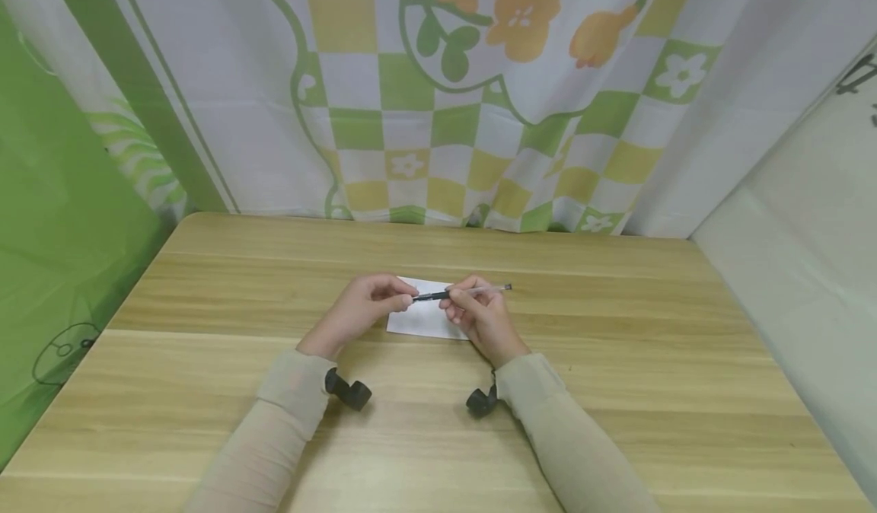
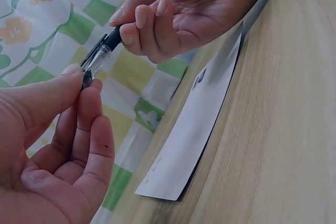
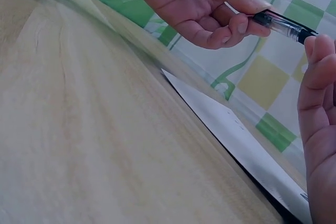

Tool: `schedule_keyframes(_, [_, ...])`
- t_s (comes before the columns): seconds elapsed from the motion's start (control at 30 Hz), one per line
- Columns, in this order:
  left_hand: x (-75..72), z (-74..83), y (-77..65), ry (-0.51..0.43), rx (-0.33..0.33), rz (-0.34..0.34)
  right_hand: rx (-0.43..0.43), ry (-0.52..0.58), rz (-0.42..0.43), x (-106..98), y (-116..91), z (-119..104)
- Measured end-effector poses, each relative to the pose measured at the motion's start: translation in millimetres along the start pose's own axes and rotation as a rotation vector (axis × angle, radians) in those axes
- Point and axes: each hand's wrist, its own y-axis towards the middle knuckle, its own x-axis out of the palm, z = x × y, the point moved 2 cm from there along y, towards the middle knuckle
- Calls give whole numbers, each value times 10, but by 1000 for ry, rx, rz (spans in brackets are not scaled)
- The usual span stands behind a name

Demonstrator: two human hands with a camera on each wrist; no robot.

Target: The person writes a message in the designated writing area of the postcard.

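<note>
Over a white sheet of paper (image 1: 423, 323), both hands hold a pen (image 1: 433, 296) with a clear barrel and black parts. Thumb and fingertips of my left hand (image 1: 358, 306) pinch its left end, where a black clip and a clear section (image 2: 103, 59) show in the left wrist view. My right hand (image 1: 488, 323) grips the pen farther along, at a black part, and the clear barrel sticks out to the right past the fingers. In the right wrist view, the clear section (image 3: 283, 27) lies between the two hands. Dark marks are on the paper, too small to read.
The paper lies on a wooden table (image 1: 617, 391). A patterned curtain (image 1: 404, 79) hangs behind the far edge, with green cloth (image 1: 62, 216) at the left and a pale wall (image 1: 788, 216) at the right. Black devices (image 1: 351, 393) are worn on both wrists.
</note>
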Motion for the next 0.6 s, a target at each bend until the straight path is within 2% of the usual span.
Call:
schedule_keyframes(0.37, [21,23,-8,-26,6,-5,1,21,-3,-12,-7,-4])
schedule_keyframes(0.6, [11,-5,-2,-28,-19,11,-25,16,-16,7,-2,-9])
